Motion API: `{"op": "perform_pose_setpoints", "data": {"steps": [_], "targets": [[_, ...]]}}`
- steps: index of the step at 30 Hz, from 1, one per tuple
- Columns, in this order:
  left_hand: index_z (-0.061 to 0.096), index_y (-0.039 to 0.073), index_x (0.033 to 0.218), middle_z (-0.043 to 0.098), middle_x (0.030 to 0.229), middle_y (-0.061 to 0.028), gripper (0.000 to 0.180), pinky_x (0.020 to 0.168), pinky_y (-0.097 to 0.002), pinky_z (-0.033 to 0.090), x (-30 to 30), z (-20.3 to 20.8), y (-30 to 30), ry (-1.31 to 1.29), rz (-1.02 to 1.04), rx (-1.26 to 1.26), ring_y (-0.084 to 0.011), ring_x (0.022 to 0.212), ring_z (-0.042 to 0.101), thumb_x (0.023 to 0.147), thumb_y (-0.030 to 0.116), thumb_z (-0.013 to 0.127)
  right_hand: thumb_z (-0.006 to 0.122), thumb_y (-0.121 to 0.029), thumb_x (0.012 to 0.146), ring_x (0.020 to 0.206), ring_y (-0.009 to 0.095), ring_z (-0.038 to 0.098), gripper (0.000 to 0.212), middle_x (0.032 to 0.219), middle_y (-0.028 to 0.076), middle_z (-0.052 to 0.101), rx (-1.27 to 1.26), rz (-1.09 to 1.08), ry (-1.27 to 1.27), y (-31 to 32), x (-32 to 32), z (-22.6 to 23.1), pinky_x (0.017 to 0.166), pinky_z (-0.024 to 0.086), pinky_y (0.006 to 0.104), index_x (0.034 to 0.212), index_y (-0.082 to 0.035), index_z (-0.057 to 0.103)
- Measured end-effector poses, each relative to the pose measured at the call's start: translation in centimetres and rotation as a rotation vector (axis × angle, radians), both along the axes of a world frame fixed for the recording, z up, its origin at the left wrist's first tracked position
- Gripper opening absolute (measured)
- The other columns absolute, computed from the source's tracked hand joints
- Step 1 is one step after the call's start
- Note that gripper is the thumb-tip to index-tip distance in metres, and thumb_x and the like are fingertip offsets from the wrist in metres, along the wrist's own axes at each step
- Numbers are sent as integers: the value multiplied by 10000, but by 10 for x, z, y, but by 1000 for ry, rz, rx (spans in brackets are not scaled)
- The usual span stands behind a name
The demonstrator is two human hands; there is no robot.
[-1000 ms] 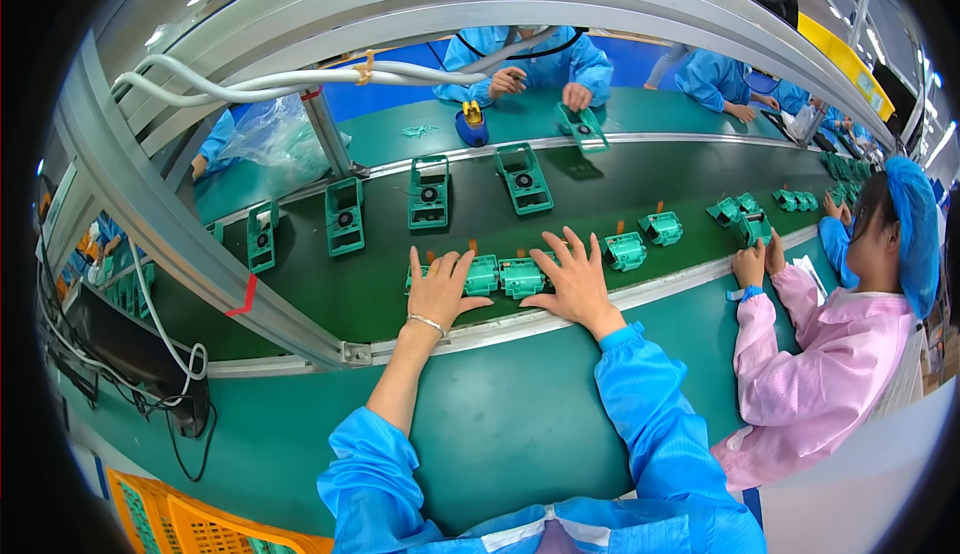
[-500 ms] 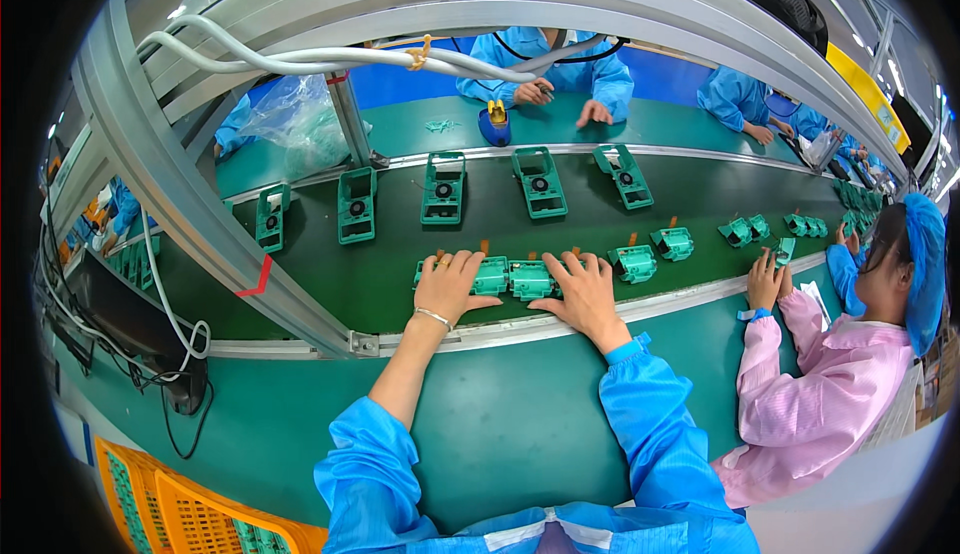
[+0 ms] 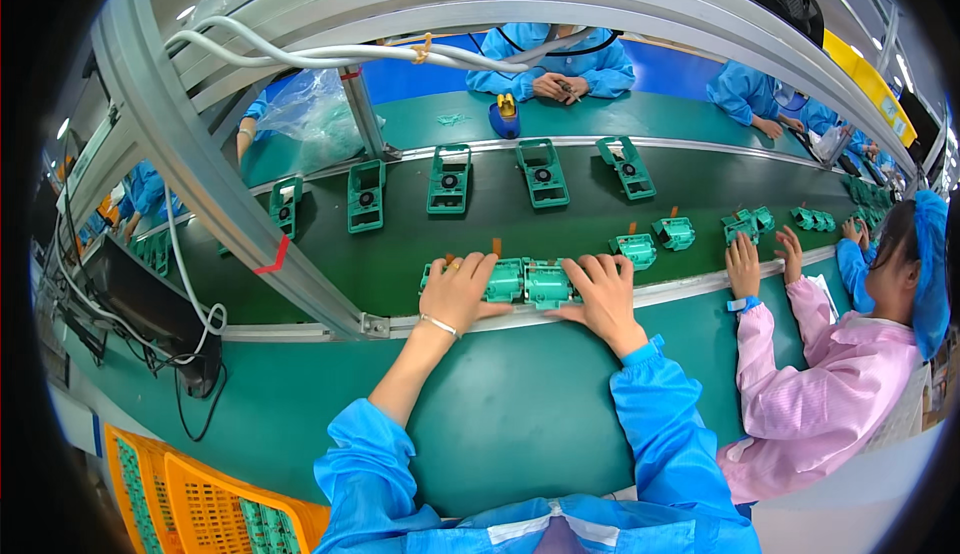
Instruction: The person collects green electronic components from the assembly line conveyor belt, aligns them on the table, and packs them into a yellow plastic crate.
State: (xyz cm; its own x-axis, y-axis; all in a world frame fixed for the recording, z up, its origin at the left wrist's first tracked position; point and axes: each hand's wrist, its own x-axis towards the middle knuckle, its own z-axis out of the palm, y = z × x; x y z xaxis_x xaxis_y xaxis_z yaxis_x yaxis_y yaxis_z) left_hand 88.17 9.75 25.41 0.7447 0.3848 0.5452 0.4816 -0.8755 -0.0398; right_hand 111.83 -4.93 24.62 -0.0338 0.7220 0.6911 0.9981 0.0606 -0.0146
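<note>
My left hand (image 3: pixel 458 294) is closed over the left end of a row of green plastic housings, covering most of the end piece. My right hand (image 3: pixel 605 299) grips the row's right end, thumb on the near side and fingers over the far side. Between the hands, two green housings show side by side: the left one (image 3: pixel 506 280) and the right one (image 3: pixel 547 283). Small orange tabs (image 3: pixel 496 246) stand up behind the row. The row is at the near edge of the dark green conveyor belt (image 3: pixel 400 254), next to the metal rail (image 3: pixel 660 292).
Green frames with round black fans (image 3: pixel 447 180) line the belt's far side. More green housings (image 3: pixel 634 249) lie to the right, near a co-worker in pink (image 3: pixel 800 354). A metal post (image 3: pixel 225 174), a monitor (image 3: pixel 150 304) and orange crates (image 3: pixel 210 499) stand left. Another co-worker (image 3: pixel 560 64) sits opposite.
Both my hands have drawn the row of housings nearer, toward the rail. The pink-sleeved co-worker has let go of a green part, hands now apart. The co-worker opposite has brought both hands together.
</note>
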Motion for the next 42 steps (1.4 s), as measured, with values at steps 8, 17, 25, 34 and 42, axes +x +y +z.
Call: {"op": "perform_pose_setpoints", "data": {"steps": [8, 17, 25, 34, 42], "targets": [[627, 115, 1305, 647, 1173, -43, 871, 973, -426, 431, -95, 1, -87, 140, 13, -21, -223, 1012, 655, 654, 663, 815, 822, -650, 626, 1058, 261, 573, 787, 1057, 47, 623, -82, 95, 0, -66, -72, -7, 951, 376, 500, 1194, -131, 659], [645, 102, 1293, 649, 1257, -56, 926, 1051, -511, 407, -119, -16, -90, 24, 113, -61, -275, 1119, 618, 567, 635, 859, 741, -700, 716, 1176, 331, 546, 844, 1203, 78, 615, -123, 87, 1, -49, -101, -19, 1073, 345, 645, 1341, -148, 613], [659, 98, 1259, 633, 1262, -71, 861, 1174, -636, 294, -117, -11, -99, -62, 85, 105, -308, 1158, 602, 619, 647, 836, 716, -612, 827, 1301, 369, 507, 746, 1391, 133, 559, 18, 227, 117, -65, -73, -15, 1144, 321, 634, 1387, -135, 591], [737, 114, 1010, 702, 1098, -57, 313, 845, -438, 472, -105, -18, -119, -166, -335, 88, -248, 916, 661, 740, 236, 839, 717, -178, 903, 1105, 374, 559, 374, 1208, 172, 575, 141, 182, 513, -45, -28, -25, 957, 457, 470, 1243, -53, 622], [724, 127, 1088, 669, 1232, -62, 290, 645, -298, 469, -34, -20, -158, 92, -703, -182, -163, 775, 653, 803, 105, 773, 654, -211, 984, 920, 346, 649, 275, 1040, 159, 649, -19, 198, 827, -38, -25, -31, 776, 520, 436, 1192, -34, 619]]}}
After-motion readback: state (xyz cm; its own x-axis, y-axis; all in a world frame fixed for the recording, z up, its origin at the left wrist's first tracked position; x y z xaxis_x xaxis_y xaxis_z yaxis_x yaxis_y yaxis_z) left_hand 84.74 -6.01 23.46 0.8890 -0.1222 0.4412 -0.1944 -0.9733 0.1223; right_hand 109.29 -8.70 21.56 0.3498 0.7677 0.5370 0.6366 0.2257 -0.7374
